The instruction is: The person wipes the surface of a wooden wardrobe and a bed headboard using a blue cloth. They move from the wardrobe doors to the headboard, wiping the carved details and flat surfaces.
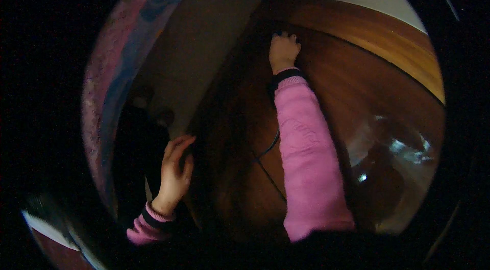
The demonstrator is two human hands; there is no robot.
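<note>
My right hand [285,51] reaches to the far part of a dark brown wooden surface [337,71]. Its fingers are curled, and a small dark bluish spot shows by the fingertips; what they hold, if anything, cannot be made out. Lower on the left, my left hand [175,175] is held at the surface's shadowed left side, with fingers apart, slightly bent, and nothing in them. Both arms wear pink sleeves with dark bands at the wrists. A thin dark cable [269,148] lies on the wood beside the right forearm, which hides part of it.
To the right lies a shiny, see-through plastic bag or wrapping [395,150]. A lighter wooden edge [408,60] runs along the far right. Pink and blue patterned fabric [115,66] hangs at the left. The floor [199,40] between is dim.
</note>
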